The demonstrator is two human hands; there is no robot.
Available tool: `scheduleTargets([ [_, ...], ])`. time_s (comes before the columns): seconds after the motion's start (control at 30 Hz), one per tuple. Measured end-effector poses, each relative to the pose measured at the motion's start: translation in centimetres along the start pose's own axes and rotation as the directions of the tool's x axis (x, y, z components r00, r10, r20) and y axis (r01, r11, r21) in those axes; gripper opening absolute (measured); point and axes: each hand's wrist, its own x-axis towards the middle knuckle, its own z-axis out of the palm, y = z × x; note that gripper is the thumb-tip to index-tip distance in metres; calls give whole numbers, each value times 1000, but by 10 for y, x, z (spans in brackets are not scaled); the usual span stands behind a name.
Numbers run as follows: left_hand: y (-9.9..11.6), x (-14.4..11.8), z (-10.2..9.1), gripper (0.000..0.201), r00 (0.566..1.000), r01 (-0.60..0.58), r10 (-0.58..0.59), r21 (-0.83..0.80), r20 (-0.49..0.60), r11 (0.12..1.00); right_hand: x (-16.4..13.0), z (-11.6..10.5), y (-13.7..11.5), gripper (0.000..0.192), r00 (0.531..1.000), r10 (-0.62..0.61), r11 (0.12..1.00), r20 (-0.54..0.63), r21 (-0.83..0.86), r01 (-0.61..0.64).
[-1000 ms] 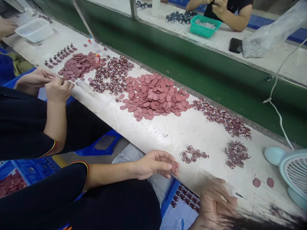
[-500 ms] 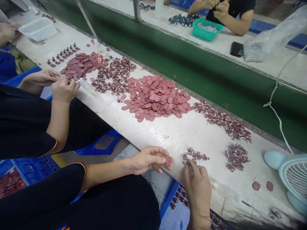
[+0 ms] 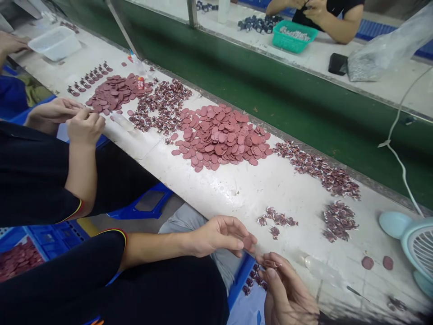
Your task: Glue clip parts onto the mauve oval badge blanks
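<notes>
My left hand is at the front edge of the white table, pinching a flat reddish-brown oval disc between thumb and fingers. Just right of it, my right hand is closed on a small dark brown piece whose exact kind I cannot make out. The two hands are close but apart. Beyond them lies a small cluster of similar brown pieces, with a denser cluster farther right. A big heap of oval discs stands in the middle of the table.
A light-blue fan stands at the right, near two loose discs. A clear bottle lies by my right hand. At the left, a co-worker's hands work over the table. Blue crates stand below.
My right hand has lifted a small brown piece from the near cluster and brought it back toward me. My left hand, still with the disc, has shifted slightly right and nearer.
</notes>
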Motion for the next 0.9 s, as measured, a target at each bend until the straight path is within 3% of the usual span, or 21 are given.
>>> scheduleTargets([
  [0.13, -6, 1, 4, 28, 996, -48, 47, 14, 73, 999, -12, 12, -4, 27, 984, -177, 984, -4, 23, 177],
  [0.2, -8, 0, 5, 27, 993, -69, 66, 25, 101, 997, -16, 19, -9, 27, 979, -202, 979, -35, -13, 201],
  [0.3, -9, -1, 5, 26, 985, -114, 107, 41, 136, 993, -20, 26, -18, 26, 988, -145, 986, -52, -87, 140],
  [0.47, -11, -4, 5, 26, 980, -153, 141, 78, 140, 985, -19, 25, -29, 23, 996, -83, 984, 24, -154, 85],
  [0.57, -13, -4, 5, 31, 984, -141, 131, 83, 121, 986, -16, 25, -30, 24, 997, -52, 988, 56, -141, 59],
  [0.9, -6, -5, 13, 18, 985, -168, 161, 126, 64, 978, -17, 28, -29, 23, 998, -35, 998, 52, -52, 38],
])
